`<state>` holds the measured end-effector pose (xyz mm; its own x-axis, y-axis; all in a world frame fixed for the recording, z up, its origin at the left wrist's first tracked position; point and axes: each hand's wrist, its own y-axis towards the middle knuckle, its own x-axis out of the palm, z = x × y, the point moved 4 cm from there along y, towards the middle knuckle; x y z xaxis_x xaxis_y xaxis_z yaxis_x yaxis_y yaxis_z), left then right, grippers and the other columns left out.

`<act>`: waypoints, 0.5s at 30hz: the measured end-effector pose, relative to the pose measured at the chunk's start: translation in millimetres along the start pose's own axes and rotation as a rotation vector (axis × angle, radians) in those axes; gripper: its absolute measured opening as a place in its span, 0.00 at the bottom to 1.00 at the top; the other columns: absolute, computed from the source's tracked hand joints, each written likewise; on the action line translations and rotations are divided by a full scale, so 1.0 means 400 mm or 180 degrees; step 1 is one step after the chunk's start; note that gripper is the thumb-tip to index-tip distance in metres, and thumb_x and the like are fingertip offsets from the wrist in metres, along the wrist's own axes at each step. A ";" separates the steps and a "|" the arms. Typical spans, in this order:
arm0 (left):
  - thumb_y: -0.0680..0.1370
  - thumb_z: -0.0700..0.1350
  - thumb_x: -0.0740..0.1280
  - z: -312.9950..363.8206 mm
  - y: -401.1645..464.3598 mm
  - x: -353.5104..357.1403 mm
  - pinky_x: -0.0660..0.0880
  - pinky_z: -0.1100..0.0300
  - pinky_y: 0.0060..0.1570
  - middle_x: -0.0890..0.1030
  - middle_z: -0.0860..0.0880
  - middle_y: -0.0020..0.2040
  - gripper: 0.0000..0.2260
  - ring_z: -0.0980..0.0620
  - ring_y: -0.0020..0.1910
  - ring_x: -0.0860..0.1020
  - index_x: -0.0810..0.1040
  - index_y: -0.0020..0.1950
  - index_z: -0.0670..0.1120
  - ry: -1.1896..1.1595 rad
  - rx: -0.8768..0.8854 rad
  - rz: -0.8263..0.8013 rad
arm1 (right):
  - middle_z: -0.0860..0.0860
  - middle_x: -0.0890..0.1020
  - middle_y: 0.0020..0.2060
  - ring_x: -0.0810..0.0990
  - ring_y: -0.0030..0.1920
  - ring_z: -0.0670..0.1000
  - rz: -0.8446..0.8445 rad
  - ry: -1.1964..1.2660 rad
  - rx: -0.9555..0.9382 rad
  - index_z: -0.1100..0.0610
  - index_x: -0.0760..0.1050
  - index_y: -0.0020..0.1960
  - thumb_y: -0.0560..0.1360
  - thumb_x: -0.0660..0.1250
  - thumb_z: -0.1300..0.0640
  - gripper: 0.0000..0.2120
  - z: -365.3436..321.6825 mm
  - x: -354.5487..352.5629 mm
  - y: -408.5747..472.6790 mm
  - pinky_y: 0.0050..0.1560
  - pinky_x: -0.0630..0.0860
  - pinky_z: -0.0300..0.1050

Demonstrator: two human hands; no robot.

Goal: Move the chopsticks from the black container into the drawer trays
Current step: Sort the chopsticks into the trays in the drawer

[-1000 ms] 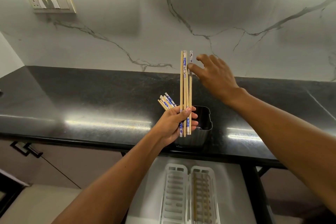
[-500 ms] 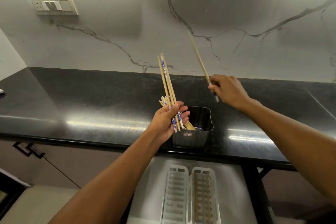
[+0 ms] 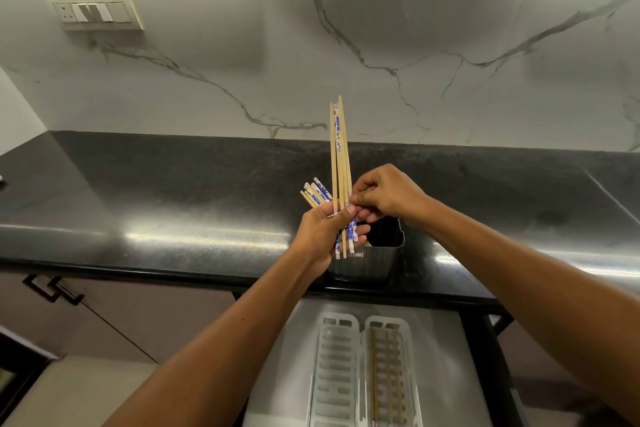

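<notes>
My left hand (image 3: 325,236) grips a bundle of wooden chopsticks (image 3: 339,156) with blue-and-white ends, held nearly upright above the counter. More chopstick ends (image 3: 316,191) fan out to the left behind its fingers. My right hand (image 3: 384,192) pinches the bundle from the right, its fingertips meeting my left thumb. The black container (image 3: 375,262) stands on the counter just below both hands, partly hidden by them. Below the counter, the open drawer holds two white slotted trays (image 3: 337,371); the right tray (image 3: 391,374) has a few chopsticks lying in it.
The black stone counter (image 3: 173,204) runs left to right under a marble wall with a switch plate (image 3: 93,12). The open drawer's steel floor (image 3: 446,374) surrounds the trays. A cabinet door with a dark handle (image 3: 52,289) sits lower left.
My right hand, which held a single chopstick out to the right, has come back to the bundle and now pinches it. The bundle in my left hand has turned upright.
</notes>
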<state>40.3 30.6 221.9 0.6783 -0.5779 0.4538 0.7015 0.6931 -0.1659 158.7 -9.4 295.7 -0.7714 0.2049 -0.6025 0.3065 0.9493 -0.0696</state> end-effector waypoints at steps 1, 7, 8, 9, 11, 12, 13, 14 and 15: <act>0.79 0.40 0.65 -0.001 0.000 -0.002 0.83 0.55 0.41 0.85 0.42 0.44 0.09 0.47 0.40 0.85 0.79 0.57 0.40 0.0049 0.0005 0.0031 | 0.54 0.83 0.34 0.81 0.31 0.47 0.0004 -0.0167 0.0010 0.59 0.80 0.44 0.75 0.68 0.60 0.04 -0.002 0.002 0.001 0.31 0.77 0.35; 0.78 0.41 0.66 -0.013 -0.004 -0.014 0.82 0.58 0.41 0.86 0.44 0.43 0.07 0.50 0.39 0.84 0.80 0.55 0.42 0.0334 -0.0031 0.0082 | 0.46 0.77 0.34 0.77 0.32 0.43 0.1313 -0.0212 -0.0767 0.58 0.74 0.59 0.75 0.68 0.58 0.13 -0.093 -0.090 0.006 0.34 0.74 0.32; 0.78 0.41 0.66 -0.015 -0.006 -0.015 0.82 0.58 0.42 0.86 0.44 0.43 0.08 0.50 0.39 0.84 0.79 0.55 0.41 0.0394 -0.0031 0.0056 | 0.46 0.76 0.34 0.76 0.31 0.43 0.1460 -0.0179 -0.0906 0.57 0.72 0.62 0.75 0.67 0.58 0.16 -0.115 -0.112 0.009 0.33 0.72 0.29; 0.78 0.41 0.66 -0.017 -0.009 -0.014 0.83 0.57 0.42 0.86 0.44 0.43 0.08 0.50 0.40 0.84 0.79 0.56 0.41 0.0452 -0.0022 0.0021 | 0.47 0.76 0.34 0.75 0.31 0.42 0.1522 -0.0235 -0.1003 0.56 0.71 0.64 0.75 0.67 0.58 0.18 -0.135 -0.130 0.013 0.32 0.71 0.29; 0.78 0.41 0.66 -0.019 -0.014 -0.015 0.83 0.56 0.44 0.85 0.43 0.44 0.10 0.50 0.40 0.84 0.79 0.57 0.40 0.0590 0.0000 -0.0037 | 0.48 0.77 0.35 0.74 0.31 0.42 0.1409 -0.0466 -0.1062 0.56 0.70 0.67 0.76 0.67 0.59 0.20 -0.165 -0.152 0.028 0.33 0.70 0.29; 0.78 0.41 0.67 -0.019 -0.017 -0.015 0.83 0.57 0.44 0.85 0.43 0.44 0.10 0.50 0.40 0.84 0.79 0.57 0.40 0.0656 0.0011 -0.0056 | 0.50 0.79 0.37 0.75 0.31 0.42 0.1270 -0.0576 -0.1030 0.57 0.71 0.66 0.76 0.66 0.59 0.19 -0.174 -0.158 0.035 0.33 0.69 0.29; 0.78 0.41 0.67 -0.018 -0.019 -0.015 0.82 0.58 0.43 0.85 0.42 0.44 0.10 0.50 0.40 0.84 0.80 0.57 0.40 0.0697 0.0020 -0.0071 | 0.51 0.80 0.40 0.75 0.31 0.41 0.1107 -0.0644 -0.0967 0.59 0.73 0.64 0.76 0.66 0.60 0.17 -0.179 -0.162 0.042 0.31 0.69 0.28; 0.78 0.41 0.67 -0.017 -0.020 -0.015 0.82 0.59 0.42 0.85 0.42 0.44 0.09 0.51 0.40 0.84 0.80 0.56 0.41 0.0712 0.0029 -0.0079 | 0.52 0.80 0.40 0.75 0.30 0.40 0.0947 -0.0649 -0.0888 0.61 0.76 0.60 0.75 0.66 0.60 0.14 -0.181 -0.164 0.047 0.29 0.69 0.27; 0.77 0.42 0.67 -0.015 -0.021 -0.017 0.82 0.60 0.41 0.85 0.42 0.44 0.09 0.51 0.39 0.84 0.80 0.56 0.41 0.0710 0.0034 -0.0083 | 0.52 0.80 0.39 0.75 0.28 0.40 0.0810 -0.0604 -0.0815 0.62 0.77 0.57 0.75 0.67 0.61 0.12 -0.181 -0.166 0.051 0.27 0.69 0.27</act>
<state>31.3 26.2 215.0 0.6924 -0.6758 0.2527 0.7178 0.6806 -0.1468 176.0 13.6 391.9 -0.5649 0.4161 -0.7126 0.3072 0.9075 0.2865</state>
